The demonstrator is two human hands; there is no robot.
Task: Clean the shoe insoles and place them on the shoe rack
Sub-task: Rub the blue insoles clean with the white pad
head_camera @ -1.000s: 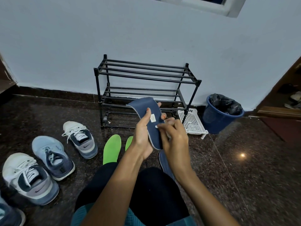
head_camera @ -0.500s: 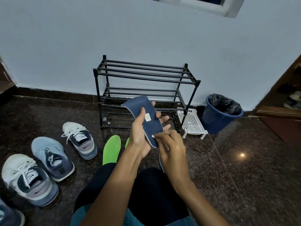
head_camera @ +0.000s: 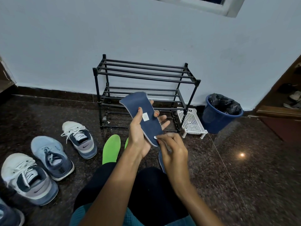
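Blue insole [head_camera: 143, 115] sits in your left hand [head_camera: 138, 139], thumb on top and fingers [head_camera: 162, 119] spread behind, its long axis running up and away toward the rack [head_camera: 146, 74] straight ahead, while your right hand [head_camera: 174, 150] pinches its near end

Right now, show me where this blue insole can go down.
The shoe rack top tier is bare. Open floor lies on your right, bordered by the blue bin and white basket. Crowded: sneakers on your left, green insoles before your knee.
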